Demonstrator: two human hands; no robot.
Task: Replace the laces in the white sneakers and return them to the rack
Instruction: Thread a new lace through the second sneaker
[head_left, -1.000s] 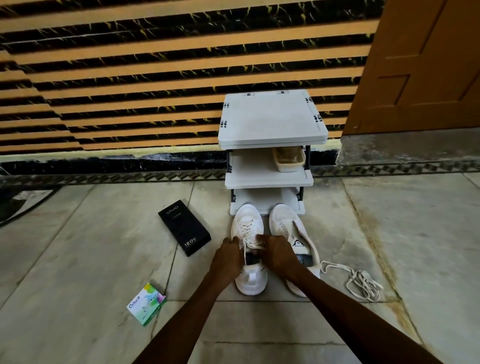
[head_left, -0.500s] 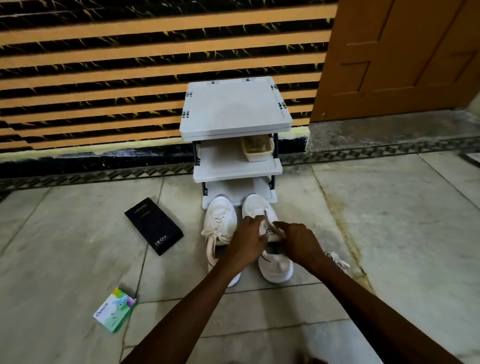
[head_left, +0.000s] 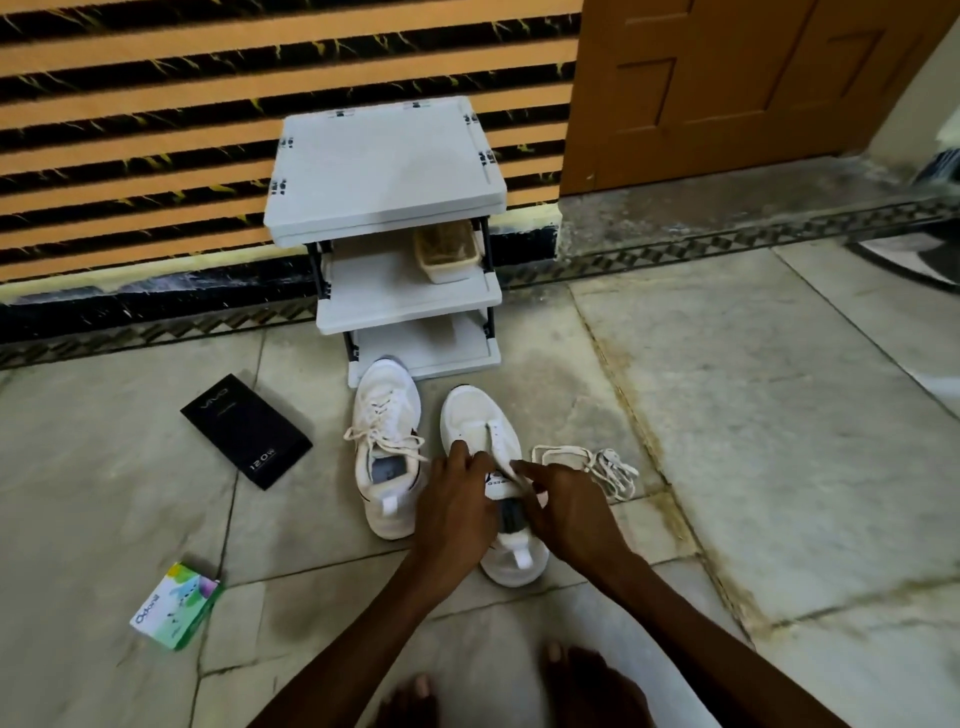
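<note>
Two white sneakers stand on the tiled floor before a small grey three-shelf rack (head_left: 387, 171). The left sneaker (head_left: 387, 447) is laced, its lace ends loose. The right sneaker (head_left: 480, 431) has no lace. My left hand (head_left: 454, 506) grips its left side by the tongue. My right hand (head_left: 569, 506) pinches the right edge of its opening. A loose white lace (head_left: 597, 465) lies in a heap on the floor just right of that sneaker.
A black phone box (head_left: 247, 436) lies left of the sneakers, and a small green and white box (head_left: 176, 613) nearer me on the left. A beige tub (head_left: 447, 249) sits on the rack's middle shelf. A wooden door (head_left: 753, 78) is at the back right. My bare feet (head_left: 582, 686) are at the bottom edge.
Both hands left the left sneaker and went to the right, unlaced one, which they now hold. The right sneaker has shifted toward me and the camera view has shifted.
</note>
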